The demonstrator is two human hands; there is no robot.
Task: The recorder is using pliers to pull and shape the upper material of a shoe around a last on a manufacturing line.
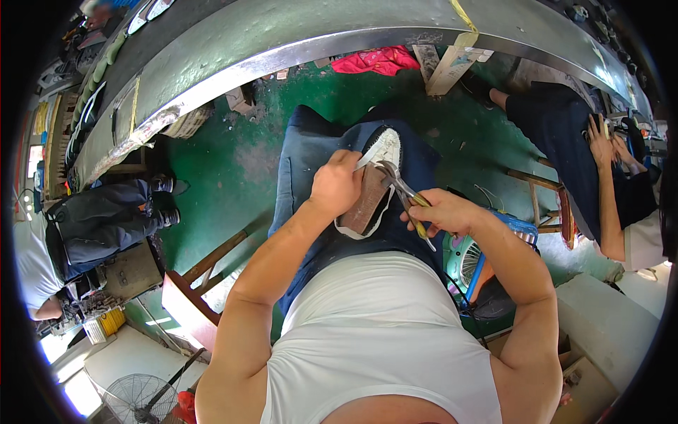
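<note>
1. In the middle of the frame, a shoe (372, 201) is lying sole up on the dark blue cloth (300, 169) over the person's lap, its white end pointing toward the top and its brown part sitting lower

2. From the lower left, the left forearm is slanting up and inward, the elbow bending outward; the left hand (336, 185) is turning its back upward and curling its fingers together, clamping them on the shoe's left edge

3. From the lower right, the right forearm is slanting up and leftward, its elbow also bending outward; the right hand (446, 212) is closing around the yellow handles of the pliers (400, 185), with the fingers folding underneath

4. The pliers are pointing toward the upper left, their head meeting the shoe just right of the left hand; whether their jaws are biting on the edge, I cannot tell

5. Across the top of the frame, a bench (282, 39) is curving, and a red cloth (378, 61) is lying on the floor below its edge

6. At the right, a seated co-worker (558, 141) is holding both hands near the frame's edge; at the lower left, a fan (141, 397) is standing
</note>
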